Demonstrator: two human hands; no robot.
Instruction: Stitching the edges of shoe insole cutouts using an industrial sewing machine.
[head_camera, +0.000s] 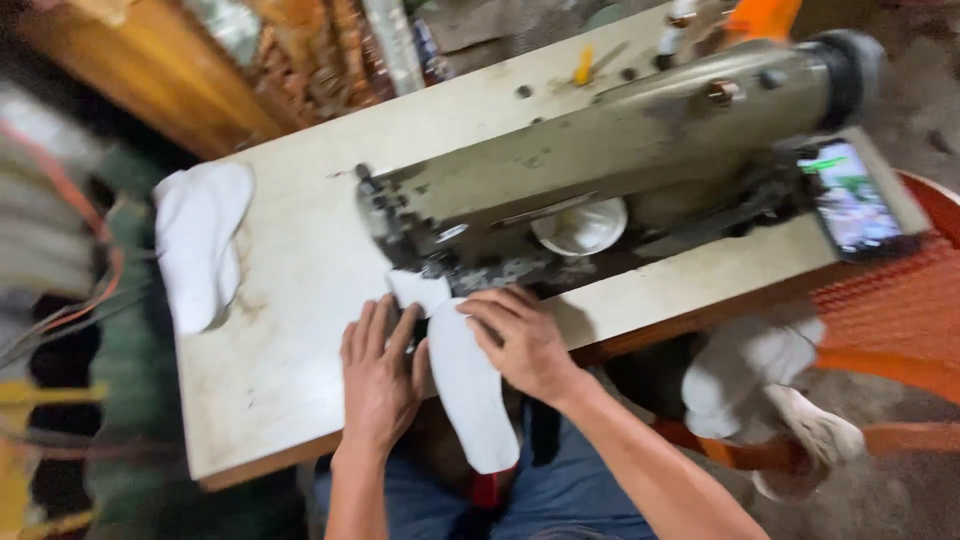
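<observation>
A long white sole-shaped piece (468, 385) lies over the front edge of the worn white table (300, 270), its far end under the needle end of an olive sewing machine (640, 150). My left hand (378, 375) lies flat on the table, fingers spread, touching the piece's left side. On the piece's upper right part rests my right hand (522, 340), pressing it down. A small white scrap (418, 290) sits just beyond my fingers by the needle.
A stack of white sole pieces (198, 240) lies at the table's left edge. A phone (852, 198) with a lit screen sits at the right end. More white pieces (760, 370) are piled right of my lap, beside an orange mesh (900, 300).
</observation>
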